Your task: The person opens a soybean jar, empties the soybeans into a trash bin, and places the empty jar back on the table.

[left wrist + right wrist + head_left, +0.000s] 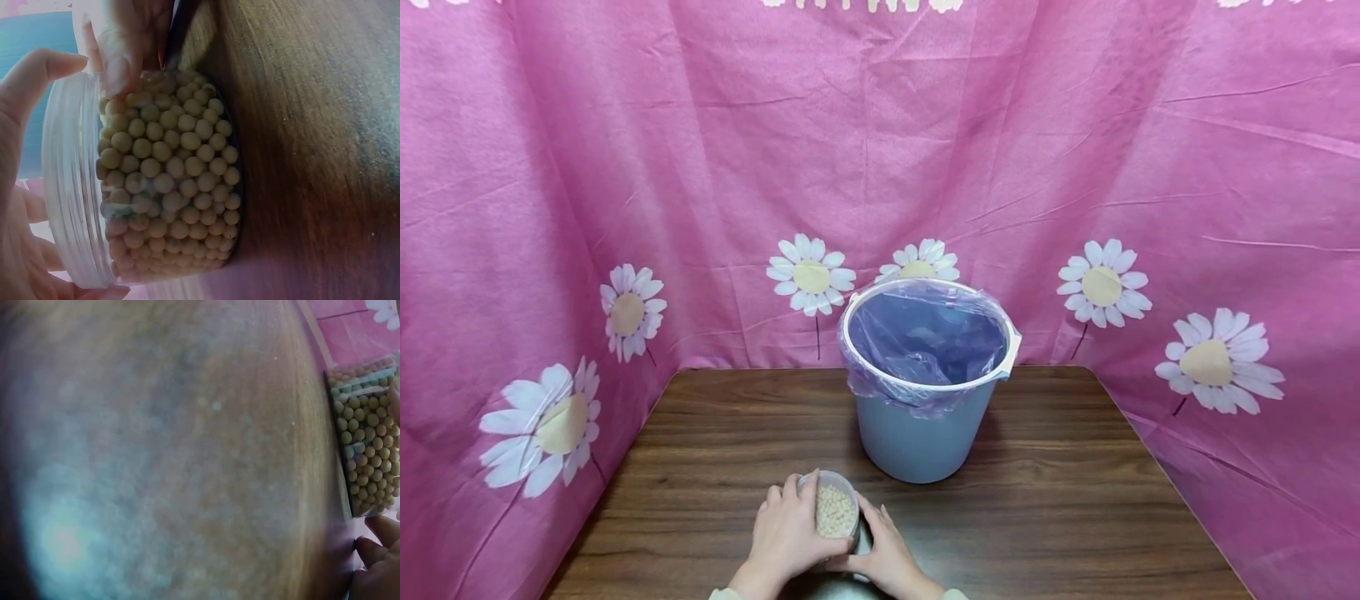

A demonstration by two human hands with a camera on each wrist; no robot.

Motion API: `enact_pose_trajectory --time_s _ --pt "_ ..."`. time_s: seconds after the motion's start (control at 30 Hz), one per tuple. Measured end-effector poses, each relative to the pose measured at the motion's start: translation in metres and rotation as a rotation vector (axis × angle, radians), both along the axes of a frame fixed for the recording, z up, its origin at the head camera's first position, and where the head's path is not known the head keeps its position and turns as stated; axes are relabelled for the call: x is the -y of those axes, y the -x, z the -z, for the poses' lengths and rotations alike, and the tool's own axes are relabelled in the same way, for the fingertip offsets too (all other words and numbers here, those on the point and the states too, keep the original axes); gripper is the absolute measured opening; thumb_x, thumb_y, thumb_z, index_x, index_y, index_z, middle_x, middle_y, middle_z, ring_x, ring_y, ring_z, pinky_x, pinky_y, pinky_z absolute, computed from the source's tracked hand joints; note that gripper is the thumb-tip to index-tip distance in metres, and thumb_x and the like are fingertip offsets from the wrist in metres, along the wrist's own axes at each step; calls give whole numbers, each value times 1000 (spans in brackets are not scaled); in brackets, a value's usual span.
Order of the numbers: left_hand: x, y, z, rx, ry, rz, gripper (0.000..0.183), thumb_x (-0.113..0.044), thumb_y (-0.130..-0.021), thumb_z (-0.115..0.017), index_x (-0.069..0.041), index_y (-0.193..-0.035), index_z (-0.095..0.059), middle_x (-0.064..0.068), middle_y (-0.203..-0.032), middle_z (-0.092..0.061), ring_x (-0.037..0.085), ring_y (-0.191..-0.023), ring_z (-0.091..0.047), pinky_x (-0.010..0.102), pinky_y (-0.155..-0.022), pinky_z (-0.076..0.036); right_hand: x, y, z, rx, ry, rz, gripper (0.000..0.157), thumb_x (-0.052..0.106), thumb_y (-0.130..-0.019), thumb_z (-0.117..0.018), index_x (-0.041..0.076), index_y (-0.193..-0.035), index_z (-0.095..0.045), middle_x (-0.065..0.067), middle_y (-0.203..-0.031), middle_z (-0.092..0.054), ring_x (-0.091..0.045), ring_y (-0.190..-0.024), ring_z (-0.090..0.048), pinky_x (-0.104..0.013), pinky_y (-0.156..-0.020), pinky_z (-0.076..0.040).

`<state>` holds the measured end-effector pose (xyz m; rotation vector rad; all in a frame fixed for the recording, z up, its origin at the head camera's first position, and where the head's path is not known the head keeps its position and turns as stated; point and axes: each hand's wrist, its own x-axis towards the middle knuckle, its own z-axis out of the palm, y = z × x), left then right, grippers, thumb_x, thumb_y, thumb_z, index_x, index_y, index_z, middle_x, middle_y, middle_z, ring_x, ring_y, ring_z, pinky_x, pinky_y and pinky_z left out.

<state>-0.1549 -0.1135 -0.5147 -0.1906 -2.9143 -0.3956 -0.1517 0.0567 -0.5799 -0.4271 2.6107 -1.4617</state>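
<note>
A clear plastic jar [836,510] full of round, pale beans that look like soybeans [169,169] stands upright near the front of the table. Curled over its clear ribbed lid [70,181] are the fingers of my left hand [786,529], with the thumb on the near side. My right hand [891,557] grips the jar's side from the right, and its thumb presses the wall just below the lid in the left wrist view. Only part of the jar [369,444] shows at the right edge of the right wrist view.
Behind the jar, to the right, stands a blue-grey bucket [921,442] with a white rim and a thin purple bag lining it. Wood-grain table [715,467] surrounds both. Pink cloth [850,150] with daisies hangs at the back and on both sides.
</note>
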Motion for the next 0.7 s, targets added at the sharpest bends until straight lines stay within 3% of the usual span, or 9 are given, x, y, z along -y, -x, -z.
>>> enact_pose_trajectory --time_s 0.17,0.33,0.47,0.7 --pt "1 -4 -1 10 -3 22 107 -74 -46 -69 -11 -130 -51 21 -120 -55 31 -90 -51 46 -71 -46 -1 -1 -1 15 2 -15 101 54 -62 -78 29 -146 -27 -16 -143 -39 -56 -128 -24 -71 -92 -27" --pt "0 -8 -6 -8 -4 37 104 -76 -45 -67 -13 -127 -53 18 -120 -56 31 -95 -51 48 -73 -47 -3 -1 -3 25 66 -73 107 54 -61 -79 33 -147 -18 -5 -146 -36 -33 -129 -36 -54 -98 -34" --pt "-3 -11 -13 -46 4 66 101 -77 -45 -66 -15 -124 -56 15 -119 -57 28 -94 -51 45 -73 -47 -5 -1 -5 -3 167 -125 110 45 -61 -83 33 -147 -15 2 -144 -37 -19 -126 -40 -36 -99 -36" --pt "-7 -18 -31 -106 5 144 100 -81 -47 -62 -18 -125 -58 13 -118 -58 27 -92 -53 44 -66 -48 -12 -2 -18 -25 441 -213 121 14 -54 -90 22 -147 -14 -13 -143 -34 -21 -124 -41 -23 -100 -33"
